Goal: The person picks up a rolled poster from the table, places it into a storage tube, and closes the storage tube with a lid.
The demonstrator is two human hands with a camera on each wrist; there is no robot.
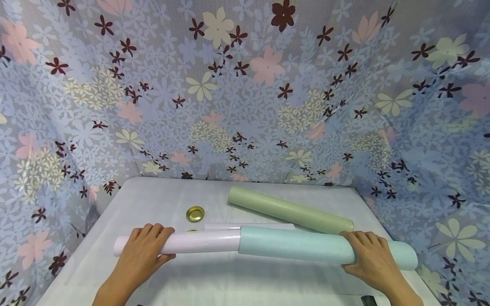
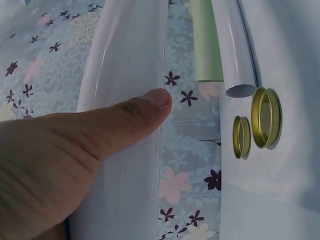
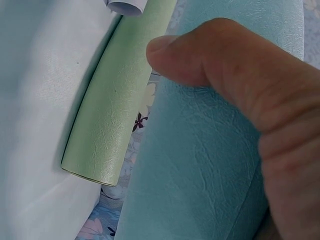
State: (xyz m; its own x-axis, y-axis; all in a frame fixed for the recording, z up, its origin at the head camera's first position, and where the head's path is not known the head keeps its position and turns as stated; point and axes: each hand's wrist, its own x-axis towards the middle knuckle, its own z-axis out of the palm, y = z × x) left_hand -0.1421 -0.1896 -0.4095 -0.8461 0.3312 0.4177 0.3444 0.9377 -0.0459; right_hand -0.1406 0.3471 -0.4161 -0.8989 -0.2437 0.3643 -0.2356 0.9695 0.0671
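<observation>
Glossy pale lilac paper, rolled into a long tube point(image 1: 199, 243), lies under the left hand point(image 1: 143, 250). The fingers of this hand are curled over the top of the tube near its left end, and in the left wrist view the thumb point(image 2: 127, 117) presses along its side, so the hand grips the tube. The other end of this tube goes inside a wider roll of light turquoise textured material point(image 1: 306, 248). The right hand point(image 1: 369, 257) holds this turquoise roll near its right end: the fingers lie bent over the top, and the right wrist view shows the thumb point(image 3: 200, 57) wrapped against its surface. Both hands keep the joined rolls level, just above a white counter point(image 1: 229, 284).

Behind the turquoise roll a pale green textured roll point(image 1: 291, 211) lies on the counter at a slant, near it but apart. Between them lies a thinner white glossy tube point(image 1: 249, 226), just beside the green one. Two round gold metal lids stand near the end of this thin tube, a larger one point(image 1: 195, 213) and a smaller one point(image 2: 242, 136), close to each other. Floral fabric with blue, pink and dark flowers point(image 1: 245, 93) surrounds the counter on three sides.
</observation>
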